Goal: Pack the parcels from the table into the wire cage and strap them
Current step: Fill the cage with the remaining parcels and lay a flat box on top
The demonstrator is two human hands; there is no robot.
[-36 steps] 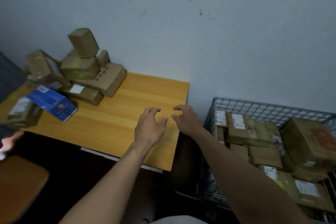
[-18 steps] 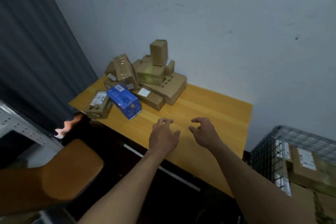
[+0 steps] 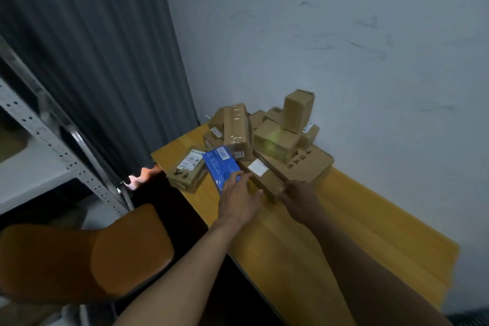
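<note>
**Two bare hands at the near edge of a parcel pile on a wooden table**

Two forearms rise from the bottom edge toward the middle of the frame. At lower left is an orange chair seat (image 3: 79,254). A yellow wooden table (image 3: 357,241) runs from lower right up to the centre.

At the centre, the left hand (image 3: 238,201) lies spread. Its straight fingers rest on the near end of a blue box (image 3: 219,164) and hold nothing, and the thumb reaches right. Just right of it, the right hand (image 3: 299,198) touches the near end of a flat brown parcel (image 3: 264,177) with a white label. It is in shadow, so whether it grips cannot be told.

Left of the blue box sits a small labelled parcel (image 3: 189,169). Behind the flat parcel lies a wide carton (image 3: 307,167) carrying smaller boxes, with one upright box (image 3: 297,110) on top. A taped parcel (image 3: 236,130) leans against the pile.

Behind it all stands a pale wall (image 3: 344,34). A dark curtain (image 3: 92,47) fills the upper left, with a metal shelf (image 3: 39,140) at the left edge. The wire cage is out of view.

The step looks like picking up the next parcel, with many left to pack. The next move calls for a firm hold on one front box, drawn out without upsetting the stack behind.
</note>
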